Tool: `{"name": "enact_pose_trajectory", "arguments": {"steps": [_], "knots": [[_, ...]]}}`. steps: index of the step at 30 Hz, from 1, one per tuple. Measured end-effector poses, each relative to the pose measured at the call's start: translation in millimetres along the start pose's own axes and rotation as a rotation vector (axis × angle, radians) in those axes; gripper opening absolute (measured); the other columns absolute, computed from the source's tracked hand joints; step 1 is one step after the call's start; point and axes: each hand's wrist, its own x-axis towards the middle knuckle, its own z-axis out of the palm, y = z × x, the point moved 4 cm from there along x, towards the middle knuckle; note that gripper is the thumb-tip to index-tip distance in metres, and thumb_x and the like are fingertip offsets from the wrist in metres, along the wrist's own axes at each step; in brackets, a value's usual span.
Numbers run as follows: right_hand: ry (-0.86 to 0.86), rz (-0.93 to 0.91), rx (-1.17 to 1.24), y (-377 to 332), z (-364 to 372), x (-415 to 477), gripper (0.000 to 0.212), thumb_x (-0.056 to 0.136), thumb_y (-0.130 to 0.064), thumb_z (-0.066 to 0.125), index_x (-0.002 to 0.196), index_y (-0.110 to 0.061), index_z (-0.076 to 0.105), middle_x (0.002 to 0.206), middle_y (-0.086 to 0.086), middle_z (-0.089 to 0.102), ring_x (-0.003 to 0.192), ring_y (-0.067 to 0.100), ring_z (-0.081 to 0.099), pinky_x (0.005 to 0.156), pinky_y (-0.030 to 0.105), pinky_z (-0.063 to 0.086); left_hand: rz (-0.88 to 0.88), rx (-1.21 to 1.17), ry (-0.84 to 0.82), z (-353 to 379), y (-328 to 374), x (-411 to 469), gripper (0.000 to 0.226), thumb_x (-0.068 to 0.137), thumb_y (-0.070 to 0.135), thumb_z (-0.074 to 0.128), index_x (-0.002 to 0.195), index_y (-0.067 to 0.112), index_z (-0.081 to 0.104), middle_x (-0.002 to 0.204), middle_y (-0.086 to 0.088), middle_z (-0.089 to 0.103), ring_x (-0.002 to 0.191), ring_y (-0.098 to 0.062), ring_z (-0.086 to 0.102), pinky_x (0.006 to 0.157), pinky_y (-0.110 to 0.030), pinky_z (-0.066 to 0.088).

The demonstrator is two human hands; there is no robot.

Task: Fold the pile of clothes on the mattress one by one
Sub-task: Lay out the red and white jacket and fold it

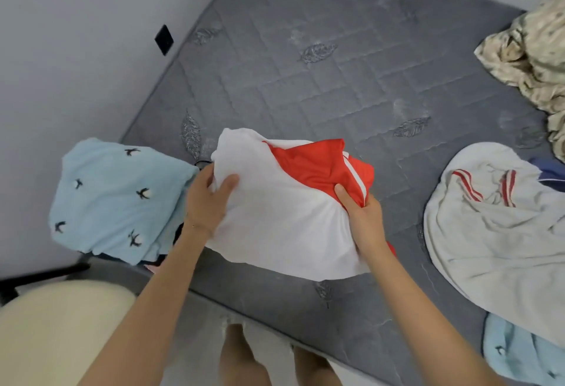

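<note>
White fabric with a red panel and a white stripe: one bundled white-and-red garment, held up between both hands. On its left edge the left hand grips, thumb on top of the white cloth, fingers curled under and out of sight. On its right side the right hand grips, thumb pressed on the red panel, other fingers hidden beneath. The garment looks compact and doubled over. Its lower edge is just above or touching the grey quilted mattress; cannot tell which. Judged: gripped from both sides so the folds don't drop open, either for a last fold or a carry to the stack at left.

Just left of the left hand is a light blue folded cloth with black bird print. It lies flat over a few dark and pink edges peeking out below. Probably the done stack, set at the mattress corner away from the working space.

Right of the right hand, apart from it, lies an off-white garment with red stripes, loose and unfolded, likely next in line. A dark blue scrap pokes out behind it. Top right is a crumpled beige patterned cloth, unfolded. Bottom right is a second light blue bird-print piece, cut off by the frame edge.

Counts: two hands, one garment in hand, two light blue bird-print pieces, one off-white striped, one beige, one dark blue scrap. A black square wall plate sits on the pale wall at left.
</note>
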Motion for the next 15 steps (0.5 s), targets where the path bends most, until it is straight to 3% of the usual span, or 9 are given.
{"name": "enact_pose_trajectory", "arguments": {"steps": [2,5,8,11,15], "knots": [[-0.011,-0.034,0.004,-17,21,-11,0.006,0.084,-0.03,0.073,0.079,-0.027,0.072,0.08,-0.011,0.074,0.074,0.002,0.069,0.061,0.012,0.051,0.045,0.003,0.03,-26,8,4,0.007,0.09,0.025,0.066,0.088,0.022,0.06,0.078,0.011,0.059,0.071,-0.001,0.052,0.064,-0.011,0.039],[-0.048,-0.07,0.021,-36,64,-31,0.002,0.085,-0.03,0.073,0.085,-0.028,0.072,0.084,-0.012,0.074,0.079,0.003,0.07,0.061,0.011,0.05,0.069,-0.054,0.094,-80,7,12,0.025,0.087,0.02,0.07,0.07,0.025,0.052,0.062,0.016,0.05,0.058,0.003,0.045,0.056,-0.008,0.036],[-0.036,-0.092,0.029,-46,111,-51,0.007,0.085,-0.031,0.072,0.09,-0.026,0.071,0.084,-0.012,0.074,0.078,0.003,0.07,0.06,0.011,0.05,0.041,-0.089,0.115,-130,-2,24,0.024,0.084,0.022,0.072,0.071,0.016,0.054,0.065,0.009,0.049,0.057,0.0,0.042,0.055,-0.008,0.037],[-0.006,-0.098,0.053,-47,164,-72,0.004,0.085,-0.028,0.073,0.088,-0.025,0.071,0.083,-0.011,0.074,0.078,0.003,0.07,0.063,0.013,0.051,0.03,-0.088,0.109,-180,-17,41,0.03,0.083,0.026,0.073,0.066,0.025,0.049,0.059,0.017,0.049,0.056,0.003,0.043,0.056,-0.008,0.036],[-0.009,-0.087,0.082,-39,236,-91,0.005,0.087,-0.025,0.071,0.091,-0.028,0.07,0.086,-0.015,0.074,0.081,0.001,0.069,0.064,0.011,0.051,0.006,-0.09,0.082,-245,-41,73,0.023,0.082,0.029,0.074,0.075,0.013,0.059,0.066,0.013,0.054,0.061,-0.002,0.047,0.056,-0.011,0.04]]}}
